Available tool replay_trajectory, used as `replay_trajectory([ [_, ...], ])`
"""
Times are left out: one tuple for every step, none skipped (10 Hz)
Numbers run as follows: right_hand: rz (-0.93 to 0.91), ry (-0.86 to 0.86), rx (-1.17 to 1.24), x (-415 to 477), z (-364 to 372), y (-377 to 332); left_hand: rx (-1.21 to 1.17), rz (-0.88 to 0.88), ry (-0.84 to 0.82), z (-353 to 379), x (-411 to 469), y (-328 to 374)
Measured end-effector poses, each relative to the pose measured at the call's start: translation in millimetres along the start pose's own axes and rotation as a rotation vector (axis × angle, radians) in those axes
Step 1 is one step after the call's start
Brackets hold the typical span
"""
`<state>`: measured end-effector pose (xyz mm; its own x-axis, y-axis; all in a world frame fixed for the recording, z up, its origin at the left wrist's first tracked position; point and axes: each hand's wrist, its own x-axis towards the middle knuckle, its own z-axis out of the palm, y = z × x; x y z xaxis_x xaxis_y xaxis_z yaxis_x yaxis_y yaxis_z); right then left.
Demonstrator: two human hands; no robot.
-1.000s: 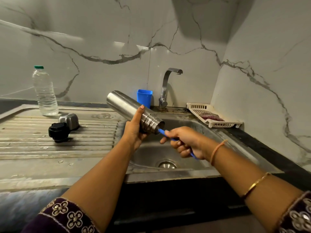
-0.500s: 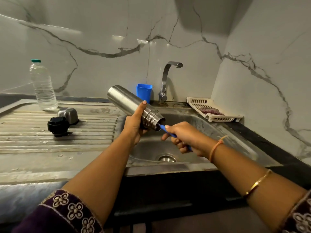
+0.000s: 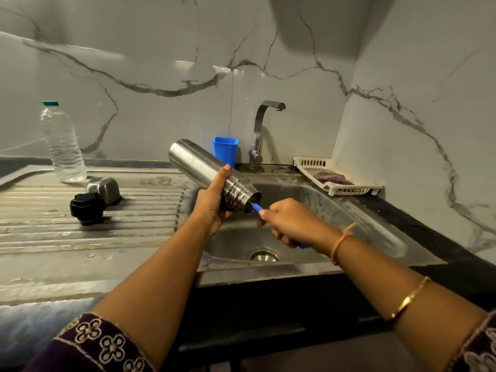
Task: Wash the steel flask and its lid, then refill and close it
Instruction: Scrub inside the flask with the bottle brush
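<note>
Item: steel flask (image 3: 198,167), tilted above sink (image 3: 335,210); my left grip (image 3: 212,208) wrapped it, right grip (image 3: 290,224) clasped blue brush handle (image 3: 257,208).

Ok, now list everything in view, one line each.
steel flask: one, silver, tilted over the sink
brush handle: one, blue, entering the flask's mouth
black stopper: one, black, on the draining board
steel cap: one, silver, on its side behind the stopper
water bottle: one, clear, green cap, back of the board
cup: one, blue, beside the tap
tap: one, silver, behind the sink
tray: one, white, right of the sink, holding a purple scrubber
left hand: grips the flask
right hand: grips the brush handle
</note>
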<state>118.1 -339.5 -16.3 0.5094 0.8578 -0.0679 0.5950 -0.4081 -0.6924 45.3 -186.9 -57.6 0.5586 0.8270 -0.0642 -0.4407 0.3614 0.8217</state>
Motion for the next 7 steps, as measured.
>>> replay_trajectory([
  [-0.278, 0.492, -1.061, 0, 15, 8, -0.059, -0.027, -0.008, 1, 0, -2],
  [-0.323, 0.519, -1.045, -2, 25, 2, -0.085, -0.026, -0.015, -2, 0, -1],
  [-0.046, 0.13, -0.1, 15, 18, -3, -0.06, 0.002, 0.005, -5, 2, 0],
  [0.222, -0.137, 0.545, 14, -1, -10, -0.033, 0.016, 0.003, -4, 3, 1],
  [-0.145, 0.239, -0.384, 9, 8, 6, 0.014, 0.036, 0.063, -1, 5, -2],
  [-0.361, 0.592, -1.145, 2, 28, 12, -0.035, 0.019, 0.071, -2, 3, -1],
  [-0.261, 0.336, -0.615, 6, 31, 5, -0.035, 0.017, 0.046, -4, 1, 1],
])
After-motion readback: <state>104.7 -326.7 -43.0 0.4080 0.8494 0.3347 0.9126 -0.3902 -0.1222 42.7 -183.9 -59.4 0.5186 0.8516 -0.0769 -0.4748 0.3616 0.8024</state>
